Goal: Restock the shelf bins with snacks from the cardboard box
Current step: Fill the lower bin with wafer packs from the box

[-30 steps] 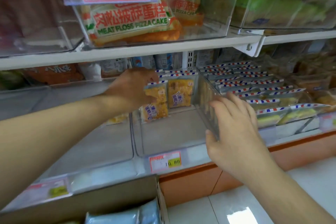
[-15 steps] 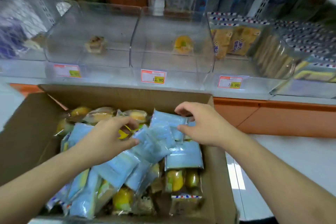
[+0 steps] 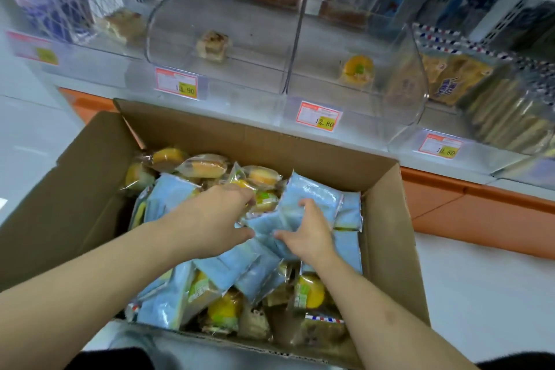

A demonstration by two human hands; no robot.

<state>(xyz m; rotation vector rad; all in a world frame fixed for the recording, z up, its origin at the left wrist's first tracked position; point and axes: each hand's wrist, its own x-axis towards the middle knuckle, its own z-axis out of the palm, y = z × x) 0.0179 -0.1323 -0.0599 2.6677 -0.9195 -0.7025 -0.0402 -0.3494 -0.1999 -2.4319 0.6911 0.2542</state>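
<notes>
Head view: both hands are down in the cardboard box (image 3: pixel 387 204) at centre frame. Left hand (image 3: pixel 210 221) and right hand (image 3: pixel 309 234) each curl around pale blue snack packets (image 3: pixel 312 198), nearly touching. Clear shelf bins (image 3: pixel 354 48) line the upper frame just past the box's far edge, mostly bare inside.

Left hand (image 3: pixel 216 219) fingertips lay hidden among packets (image 3: pixel 312 198); box (image 3: pixel 387 219) near corners were cut off by the frame; price tag (image 3: pixel 319 116) small print was unreadable.
</notes>
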